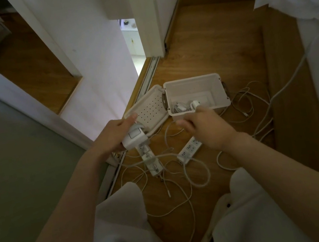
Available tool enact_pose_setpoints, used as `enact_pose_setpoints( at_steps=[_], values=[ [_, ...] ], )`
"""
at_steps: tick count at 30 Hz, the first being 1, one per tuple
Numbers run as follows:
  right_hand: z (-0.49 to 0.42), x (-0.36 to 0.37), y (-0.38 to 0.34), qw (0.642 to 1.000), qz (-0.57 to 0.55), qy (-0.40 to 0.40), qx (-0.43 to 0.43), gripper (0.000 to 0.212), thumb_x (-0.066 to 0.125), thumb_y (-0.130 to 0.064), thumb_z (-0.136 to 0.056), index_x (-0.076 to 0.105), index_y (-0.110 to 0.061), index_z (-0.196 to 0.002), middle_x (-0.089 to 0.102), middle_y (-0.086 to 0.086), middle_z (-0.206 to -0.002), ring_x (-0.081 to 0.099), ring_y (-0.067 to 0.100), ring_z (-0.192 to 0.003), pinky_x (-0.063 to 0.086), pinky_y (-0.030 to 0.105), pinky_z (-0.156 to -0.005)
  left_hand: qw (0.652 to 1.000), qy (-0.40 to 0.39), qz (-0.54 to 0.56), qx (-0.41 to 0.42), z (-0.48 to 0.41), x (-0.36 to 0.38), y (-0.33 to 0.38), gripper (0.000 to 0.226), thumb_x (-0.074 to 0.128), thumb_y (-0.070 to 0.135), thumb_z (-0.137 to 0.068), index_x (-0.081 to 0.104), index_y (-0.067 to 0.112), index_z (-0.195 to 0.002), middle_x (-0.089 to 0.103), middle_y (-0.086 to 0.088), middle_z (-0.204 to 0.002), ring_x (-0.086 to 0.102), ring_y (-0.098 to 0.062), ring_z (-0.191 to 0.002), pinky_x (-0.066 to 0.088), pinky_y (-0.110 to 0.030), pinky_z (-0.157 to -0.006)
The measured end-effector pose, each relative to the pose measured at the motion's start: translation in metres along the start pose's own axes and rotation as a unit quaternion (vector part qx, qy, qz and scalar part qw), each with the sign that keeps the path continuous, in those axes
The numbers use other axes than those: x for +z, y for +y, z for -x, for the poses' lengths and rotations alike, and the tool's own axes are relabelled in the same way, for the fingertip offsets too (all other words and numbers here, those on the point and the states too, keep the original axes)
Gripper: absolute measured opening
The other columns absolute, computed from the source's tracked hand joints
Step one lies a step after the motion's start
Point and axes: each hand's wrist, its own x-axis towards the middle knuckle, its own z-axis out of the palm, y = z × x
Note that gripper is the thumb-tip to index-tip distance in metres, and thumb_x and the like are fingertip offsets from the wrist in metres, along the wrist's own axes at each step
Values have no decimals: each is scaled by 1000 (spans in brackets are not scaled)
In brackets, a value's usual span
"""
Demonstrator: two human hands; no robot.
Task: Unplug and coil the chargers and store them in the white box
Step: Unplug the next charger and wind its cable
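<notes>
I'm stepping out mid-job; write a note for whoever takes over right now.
Left hand grips a partly coiled charger. Right hand: fingers curled, blurred; cannot tell if they hold anything.
Box open on the floor, lid laid back; coiled chargers already inside.
Left to do: finish coiling and box the held charger; one strip seems to have plugs in it; loose cables lie around it.

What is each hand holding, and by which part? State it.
Left hand grips the white charger brick by its body. Right hand: fingers curled, blurred; cannot tell if it holds anything.
</notes>
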Motion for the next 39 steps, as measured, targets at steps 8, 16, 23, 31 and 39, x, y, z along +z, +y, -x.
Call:
enact_pose_setpoints(
  at_steps=[8, 16, 23, 31, 39],
  values=[
    [3, 46, -47, 914, -375, -153, 27, 59, 59, -14, -90, 26, -13, -140, 49, -1, -131, 48, 9, -117, 45, 24, -94, 981, 95, 168, 17, 2, 47, 27, 41, 33, 50, -97, 56, 17, -106, 60, 0, -80, 60, -11, -69, 45, -15, -40],
    [-1, 39, -33, 951, -256, -161, -57, 26, 47, -23, -97, 66, -8, -88, 51, -13, -63, 47, -6, -54, 37, 11, -56, 947, -38, 318, 22, 2, 39, 23, 58, 35, 59, -90, 60, 10, -109, 54, -8, -64, 36, -14, -47, 20, -17, -37],
    [-6, 19, -13, 985, -27, -144, -95, 22, 45, -37, -95, 65, -27, -98, 56, -16, -77, 52, 5, -70, 43, 25, -68, 982, -131, 106, 90, 3, 25, 16, 62, 41, 70, -72, 70, 28, -107, 57, -35, -103, 50, -31, -79, 35, -27, -56],
    [-10, 16, 1, 996, 35, -82, 20, 23, 43, -35, -97, 59, -24, -86, 60, -3, -83, 57, 17, -81, 42, 30, -70, 975, -165, -95, 114, -6, 25, -1, 41, 43, 65, -73, 66, 45, -100, 65, -1, -77, 55, -12, -56, 41, -19, -46],
    [-4, 13, -24, 997, 57, 36, 35, 33, 49, -43, -93, 53, -21, -69, 56, -4, -71, 53, 15, -66, 42, 28, -59, 980, -61, -132, 134, -13, 38, -6, 34, 64, 41, -84, 65, 28, -115, 64, 8, -102, 62, -17, -97, 55, -42, -84]
  ],
)
